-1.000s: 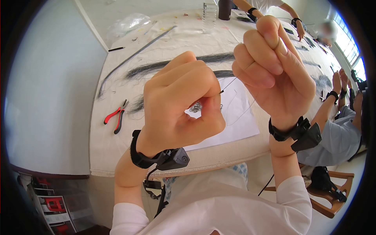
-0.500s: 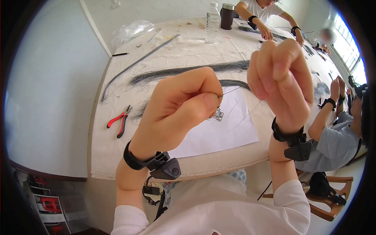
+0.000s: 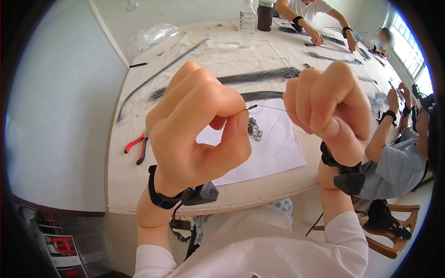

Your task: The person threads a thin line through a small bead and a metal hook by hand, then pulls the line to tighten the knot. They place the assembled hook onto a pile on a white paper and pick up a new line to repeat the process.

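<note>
My left hand (image 3: 197,127) is raised close to the camera, thumb and forefinger pinched on a tiny dark bead (image 3: 251,107). A thin strand (image 3: 273,109) runs from the bead across to my right hand (image 3: 329,109), whose fingers are closed on its other end. Below the hands lies a white sheet of paper (image 3: 273,155) with a small pile of dark rings (image 3: 254,129) on it. Both wrists wear black bands with small cameras.
Red-handled pliers (image 3: 135,147) lie at the left on the cloth-covered table (image 3: 139,185). Long bundles of dark hair (image 3: 259,76) stretch across the middle. A water bottle (image 3: 246,21) and dark cup (image 3: 265,9) stand far back. Other people sit at the far end and right side.
My left hand has turned so its pinched fingertips face right, and my right hand has dropped lower. The strand between them is now pulled nearly straight and level.
</note>
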Demonstrator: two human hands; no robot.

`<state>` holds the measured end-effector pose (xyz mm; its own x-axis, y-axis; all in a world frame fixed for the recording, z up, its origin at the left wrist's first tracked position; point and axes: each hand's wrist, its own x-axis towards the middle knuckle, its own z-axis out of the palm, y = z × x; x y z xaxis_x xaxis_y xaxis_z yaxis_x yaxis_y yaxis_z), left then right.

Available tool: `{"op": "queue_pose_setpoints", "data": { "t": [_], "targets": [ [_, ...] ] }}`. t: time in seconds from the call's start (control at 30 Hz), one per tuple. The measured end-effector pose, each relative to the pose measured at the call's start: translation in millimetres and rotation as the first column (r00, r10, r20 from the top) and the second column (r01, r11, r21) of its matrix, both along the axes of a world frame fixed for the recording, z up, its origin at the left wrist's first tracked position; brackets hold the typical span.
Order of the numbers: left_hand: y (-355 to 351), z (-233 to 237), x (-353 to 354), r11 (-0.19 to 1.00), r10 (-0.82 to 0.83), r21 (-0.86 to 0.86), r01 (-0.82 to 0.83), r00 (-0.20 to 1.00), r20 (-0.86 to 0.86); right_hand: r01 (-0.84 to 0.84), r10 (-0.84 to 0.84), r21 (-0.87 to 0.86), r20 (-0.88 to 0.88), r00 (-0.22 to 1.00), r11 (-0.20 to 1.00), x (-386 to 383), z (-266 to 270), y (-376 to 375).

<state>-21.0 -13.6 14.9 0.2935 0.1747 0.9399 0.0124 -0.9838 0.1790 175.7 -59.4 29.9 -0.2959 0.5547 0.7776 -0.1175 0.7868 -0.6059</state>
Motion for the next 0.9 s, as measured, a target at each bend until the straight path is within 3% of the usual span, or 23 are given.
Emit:
{"op": "queue_pose_setpoints", "data": {
  "t": [0.13, 0.2, 0.23, 0.3, 0.33, 0.37, 0.43, 0.53, 0.73, 0.9],
  "targets": [
    [-5.4, 2.0, -1.4, 1.000, -0.002, 0.003, 0.002, 1.000, -0.029, 0.057, -0.058, 0.033, 0.034, 0.998, 0.998, 1.5, 2.6, -0.7],
    [-18.2, 3.3, 0.6, 0.867, -0.148, -0.468, 0.171, 0.985, 0.086, 0.094, -0.097, 0.058, 0.056, 0.994, 0.994, 3.2, 4.2, -0.7],
    [-23.2, 6.7, -0.4, 0.867, -0.149, -0.468, 0.171, 0.985, 0.086, 0.113, -0.117, 0.071, 0.066, 0.991, 0.991, 3.9, 5.0, -0.7],
    [-30.3, 13.6, -2.2, 0.435, -0.330, -0.816, 0.381, 0.910, 0.249, 0.149, -0.157, 0.097, 0.085, 0.984, 0.984, 5.3, 6.1, -0.1],
    [-23.9, 11.3, -7.9, 0.397, -0.404, -0.849, 0.348, 0.897, 0.178, 0.209, -0.243, 0.214, 0.145, 0.959, 0.954, 6.6, 5.7, 3.8],
    [-23.9, 11.3, -7.8, 0.396, -0.406, -0.850, 0.347, 0.897, 0.177, 0.212, -0.245, 0.213, 0.143, 0.959, 0.954, 5.3, 5.6, 2.3],
    [-23.6, 11.2, -7.0, 0.152, -0.457, -0.895, 0.420, 0.833, 0.313, 0.282, -0.319, 0.182, 0.222, 0.922, 0.942, 0.1, 6.6, -2.1],
    [-21.8, 9.6, -5.8, 0.061, -0.483, -0.883, 0.466, 0.788, 0.383, 0.319, -0.374, 0.246, 0.227, 0.899, 0.915, -6.5, 7.5, -2.4],
    [-18.3, 7.5, -4.4, 0.017, -0.495, -0.873, 0.488, 0.762, 0.417, 0.342, -0.426, 0.317, 0.247, 0.871, 0.884, -8.8, 5.8, -1.9],
    [-20.4, 8.6, -4.4, 0.119, -0.452, -0.916, 0.382, 0.843, 0.293, 0.359, -0.457, 0.350, 0.257, 0.852, 0.865, -9.3, 4.5, -1.6]
  ]
}}
